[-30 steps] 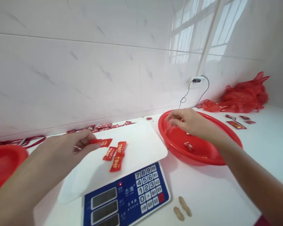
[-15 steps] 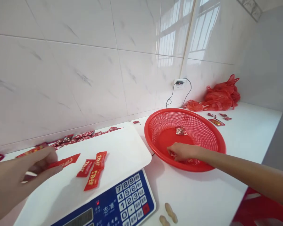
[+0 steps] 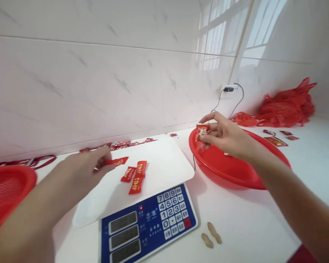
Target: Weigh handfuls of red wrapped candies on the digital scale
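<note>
Pinched in my left hand is a red candy packet with gold print, held above the white pan of a weighing scale. Three similar red packets lie together on that pan. My right hand grips a small red-and-white candy packet between thumb and fingers, over the near-left rim of a red mesh basket. Part of the basket's inside is hidden behind my right hand and forearm. The scale's blue panel faces me with its keypad and displays.
Two peanuts lie right of the scale. Another red basket stands at the left edge. Small packets line the wall behind the pan. Red plastic bags and loose packets are at the right, near a socket with cables.
My right hand has risen from inside the basket with a small packet in its fingers. My left hand still holds its red packet over the pan. The view has swung to the left.
</note>
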Motion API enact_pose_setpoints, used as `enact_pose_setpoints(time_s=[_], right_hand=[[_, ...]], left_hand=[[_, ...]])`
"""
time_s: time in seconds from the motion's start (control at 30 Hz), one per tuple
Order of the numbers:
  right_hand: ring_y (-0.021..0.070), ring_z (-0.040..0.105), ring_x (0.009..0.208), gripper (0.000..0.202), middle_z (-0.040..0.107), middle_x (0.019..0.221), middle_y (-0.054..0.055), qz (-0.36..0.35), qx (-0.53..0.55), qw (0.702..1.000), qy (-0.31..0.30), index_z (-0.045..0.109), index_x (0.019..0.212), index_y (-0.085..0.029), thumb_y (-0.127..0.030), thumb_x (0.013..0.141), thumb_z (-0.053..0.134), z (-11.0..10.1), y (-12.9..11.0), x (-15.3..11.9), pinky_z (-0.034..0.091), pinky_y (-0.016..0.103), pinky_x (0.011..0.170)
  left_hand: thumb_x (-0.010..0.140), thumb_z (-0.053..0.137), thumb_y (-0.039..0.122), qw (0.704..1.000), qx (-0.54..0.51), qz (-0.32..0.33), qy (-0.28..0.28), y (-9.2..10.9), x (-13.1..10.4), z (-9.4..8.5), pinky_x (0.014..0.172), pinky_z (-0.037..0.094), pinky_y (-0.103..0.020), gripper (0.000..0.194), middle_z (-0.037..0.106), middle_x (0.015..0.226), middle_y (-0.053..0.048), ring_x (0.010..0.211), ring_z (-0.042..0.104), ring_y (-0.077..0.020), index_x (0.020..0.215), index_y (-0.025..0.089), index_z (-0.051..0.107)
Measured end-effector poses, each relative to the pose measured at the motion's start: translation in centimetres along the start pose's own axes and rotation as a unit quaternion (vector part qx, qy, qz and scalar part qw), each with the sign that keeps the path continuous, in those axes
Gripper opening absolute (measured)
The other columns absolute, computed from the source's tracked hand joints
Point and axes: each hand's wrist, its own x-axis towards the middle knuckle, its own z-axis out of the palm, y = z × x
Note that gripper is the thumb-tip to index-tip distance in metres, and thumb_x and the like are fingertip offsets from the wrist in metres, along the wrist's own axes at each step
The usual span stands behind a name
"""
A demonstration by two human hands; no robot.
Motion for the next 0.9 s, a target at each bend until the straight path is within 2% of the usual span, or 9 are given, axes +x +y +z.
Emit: enact_pose_setpoints(time_s=[0.1,0.2,0.27,0.4,0.47,0.53,0.6,0.7,0.9], right_hand=[[0.0141,0.067,0.070,0.032,0.071,0.083,0.002,-0.055,0.185,0.980,-0.056,0.048,0.100,-0.021,-0.027,0.081,0.074,5.7,-1.8,0.4,0.052,0.029,0.066],[0.0127,0.065,0.074,0.022,0.070,0.080,0.001,-0.049,0.221,0.963,-0.148,0.059,0.102,-0.018,-0.026,0.086,0.071,10.2,-2.1,1.8,0.051,0.028,0.068],[0.0129,0.065,0.079,0.021,0.071,0.085,0.002,-0.046,0.222,0.959,-0.169,0.065,0.107,-0.019,-0.024,0.088,0.068,11.8,-2.0,2.8,0.050,0.028,0.072],[0.0153,0.068,0.088,0.023,0.076,0.101,0.006,-0.037,0.209,0.962,-0.172,0.067,0.110,-0.019,-0.023,0.087,0.069,11.6,-1.4,3.2,0.052,0.032,0.081],[0.0173,0.069,0.092,0.024,0.077,0.101,0.007,-0.032,0.199,0.968,-0.151,0.066,0.108,-0.018,-0.027,0.087,0.071,10.7,-1.2,2.9,0.052,0.034,0.084],[0.0179,0.069,0.088,0.025,0.077,0.094,0.007,-0.044,0.182,0.975,-0.123,0.067,0.104,-0.017,-0.033,0.087,0.073,9.8,-1.2,2.4,0.052,0.034,0.081],[0.0170,0.067,0.082,0.024,0.075,0.086,0.005,-0.078,0.171,0.975,-0.116,0.070,0.100,-0.017,-0.037,0.087,0.074,9.4,-1.5,1.9,0.052,0.033,0.075],[0.0159,0.066,0.078,0.024,0.072,0.080,0.003,-0.122,0.169,0.970,-0.124,0.073,0.097,-0.017,-0.037,0.084,0.078,9.5,-2.0,1.4,0.051,0.031,0.070],[0.0163,0.068,0.076,0.022,0.072,0.076,0.002,-0.130,0.142,0.976,-0.097,0.074,0.095,-0.018,-0.035,0.081,0.081,9.9,-2.3,1.1,0.051,0.029,0.066]], left_hand=[[0.096,0.047,0.043,0.999,0.051,0.008,-0.002,2.3,-0.5,-0.3,0.059,0.038,-0.030,0.026,0.066,0.067,0.000,0.063,0.063,-0.0229,0.080,0.025,0.055],[0.096,0.047,0.037,0.999,0.032,0.018,0.005,3.0,-0.3,0.5,0.059,0.038,-0.031,0.024,0.067,0.072,-0.002,0.065,0.062,-0.0217,0.077,0.023,0.050],[0.095,0.046,0.030,0.999,0.026,0.022,-0.011,2.8,0.3,1.3,0.061,0.040,-0.032,0.021,0.070,0.077,-0.004,0.070,0.064,-0.0226,0.076,0.022,0.050],[0.090,0.049,0.020,0.996,0.029,0.019,-0.086,2.1,0.9,2.2,0.067,0.045,-0.033,0.019,0.075,0.087,-0.007,0.079,0.069,-0.0243,0.078,0.020,0.064],[0.092,0.048,0.021,0.997,0.018,0.016,-0.075,2.2,0.4,1.8,0.080,0.049,-0.034,0.024,0.077,0.106,-0.008,0.097,0.070,-0.0252,0.093,0.021,0.072],[0.099,0.047,0.030,0.999,-0.028,0.023,-0.017,3.0,-0.3,1.0,0.087,0.050,-0.035,0.028,0.076,0.115,-0.007,0.106,0.069,-0.0258,0.104,0.023,0.074],[0.100,0.052,0.041,0.990,-0.131,0.047,0.037,4.2,-1.2,0.2,0.083,0.052,-0.033,0.028,0.078,0.108,-0.003,0.098,0.071,-0.0235,0.105,0.026,0.075],[0.095,0.064,0.046,0.963,-0.253,0.086,0.031,5.9,-2.0,-0.1,0.078,0.055,-0.027,0.023,0.079,0.099,0.000,0.090,0.072,-0.0192,0.103,0.027,0.075],[0.090,0.075,0.038,0.949,-0.292,0.098,0.061,6.7,-1.9,1.0,0.072,0.057,-0.026,0.015,0.077,0.081,0.002,0.079,0.074,-0.0171,0.088,0.023,0.071]])
